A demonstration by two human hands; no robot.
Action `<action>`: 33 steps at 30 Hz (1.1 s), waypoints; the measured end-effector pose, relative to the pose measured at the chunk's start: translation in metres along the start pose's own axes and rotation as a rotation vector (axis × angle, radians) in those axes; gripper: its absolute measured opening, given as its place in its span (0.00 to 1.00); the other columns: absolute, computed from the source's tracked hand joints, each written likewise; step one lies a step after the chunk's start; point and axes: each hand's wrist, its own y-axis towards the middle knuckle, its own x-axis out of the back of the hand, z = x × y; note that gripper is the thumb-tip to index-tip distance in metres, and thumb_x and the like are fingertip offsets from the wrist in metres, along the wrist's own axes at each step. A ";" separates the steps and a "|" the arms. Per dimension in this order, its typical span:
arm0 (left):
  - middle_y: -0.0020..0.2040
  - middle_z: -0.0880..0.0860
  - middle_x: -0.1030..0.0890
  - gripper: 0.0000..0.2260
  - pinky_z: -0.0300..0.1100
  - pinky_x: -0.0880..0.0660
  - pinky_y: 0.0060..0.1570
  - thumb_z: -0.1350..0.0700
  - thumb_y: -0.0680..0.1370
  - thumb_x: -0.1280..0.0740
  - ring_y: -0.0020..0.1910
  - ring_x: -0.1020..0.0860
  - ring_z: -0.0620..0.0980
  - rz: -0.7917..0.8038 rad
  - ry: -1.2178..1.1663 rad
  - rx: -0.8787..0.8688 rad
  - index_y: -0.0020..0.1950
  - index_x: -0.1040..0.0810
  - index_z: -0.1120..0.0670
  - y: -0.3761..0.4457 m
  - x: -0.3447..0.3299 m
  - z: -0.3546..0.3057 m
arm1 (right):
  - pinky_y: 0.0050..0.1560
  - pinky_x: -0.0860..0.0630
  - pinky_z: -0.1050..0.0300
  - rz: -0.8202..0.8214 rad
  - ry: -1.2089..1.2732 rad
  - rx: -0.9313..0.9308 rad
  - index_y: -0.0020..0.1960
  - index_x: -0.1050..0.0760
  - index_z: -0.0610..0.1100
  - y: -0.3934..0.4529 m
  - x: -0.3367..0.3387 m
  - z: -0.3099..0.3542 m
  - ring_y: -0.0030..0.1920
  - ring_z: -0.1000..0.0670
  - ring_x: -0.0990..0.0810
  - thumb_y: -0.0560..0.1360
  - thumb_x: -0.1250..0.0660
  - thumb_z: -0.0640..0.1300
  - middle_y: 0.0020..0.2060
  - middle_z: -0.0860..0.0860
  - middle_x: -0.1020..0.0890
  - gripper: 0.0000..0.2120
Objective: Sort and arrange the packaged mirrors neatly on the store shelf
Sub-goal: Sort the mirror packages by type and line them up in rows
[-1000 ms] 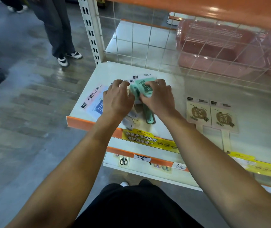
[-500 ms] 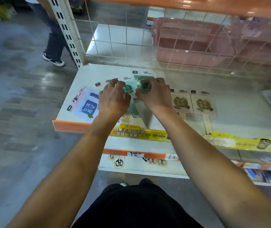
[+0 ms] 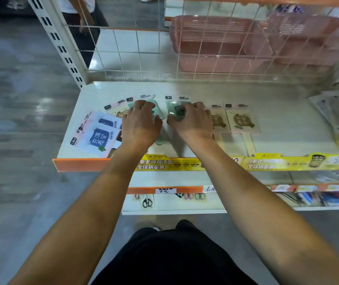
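White store shelf (image 3: 277,120) held the packaged mirrors. Since half a second ago you split the green pair: your left hand (image 3: 141,125) pressed one green mirror pack (image 3: 156,112) flat, your right hand (image 3: 191,122) pinched another green mirror pack (image 3: 177,109) beside the beige mirror packs (image 3: 242,120).

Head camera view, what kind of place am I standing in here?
Most likely a retail shop aisle: a white metal shelf with an orange front edge, yellow promotional strips along it, handwritten price tags below, and flat packaged mirrors laid out for sale.
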 end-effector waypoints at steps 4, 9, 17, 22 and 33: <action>0.65 0.55 0.27 0.17 0.52 0.33 0.61 0.52 0.77 0.36 0.61 0.26 0.58 0.007 -0.003 -0.004 0.65 0.26 0.54 0.001 0.000 0.002 | 0.61 0.33 0.46 0.004 -0.052 -0.010 0.61 0.25 0.48 -0.001 -0.004 0.001 0.62 0.38 0.32 0.71 0.34 0.64 0.61 0.47 0.29 0.25; 0.65 0.55 0.27 0.17 0.53 0.32 0.61 0.51 0.77 0.37 0.62 0.26 0.58 0.010 -0.001 -0.010 0.65 0.26 0.54 0.003 -0.001 0.004 | 0.62 0.33 0.45 0.016 -0.148 -0.002 0.60 0.25 0.47 -0.003 -0.013 0.001 0.64 0.39 0.34 0.72 0.35 0.66 0.64 0.46 0.30 0.27; 0.64 0.55 0.27 0.17 0.54 0.30 0.61 0.52 0.77 0.37 0.61 0.26 0.59 0.014 0.007 -0.007 0.64 0.26 0.55 0.001 -0.004 0.003 | 0.62 0.31 0.44 0.064 -0.189 0.002 0.66 0.28 0.48 -0.006 -0.016 -0.002 0.68 0.39 0.36 0.74 0.36 0.66 0.66 0.46 0.31 0.28; 0.64 0.54 0.26 0.17 0.54 0.30 0.60 0.52 0.76 0.36 0.61 0.26 0.57 0.007 -0.039 -0.028 0.64 0.26 0.54 0.000 -0.014 -0.008 | 0.64 0.31 0.46 0.038 -0.134 0.038 0.65 0.26 0.49 -0.005 -0.006 -0.009 0.65 0.39 0.34 0.75 0.36 0.61 0.64 0.47 0.29 0.24; 0.65 0.54 0.27 0.18 0.51 0.31 0.58 0.52 0.76 0.36 0.63 0.27 0.57 0.107 0.036 -0.116 0.64 0.27 0.53 0.005 -0.046 -0.061 | 0.62 0.30 0.46 -0.022 -0.107 -0.051 0.66 0.26 0.52 0.004 0.029 -0.069 0.64 0.39 0.33 0.76 0.37 0.53 0.65 0.47 0.30 0.19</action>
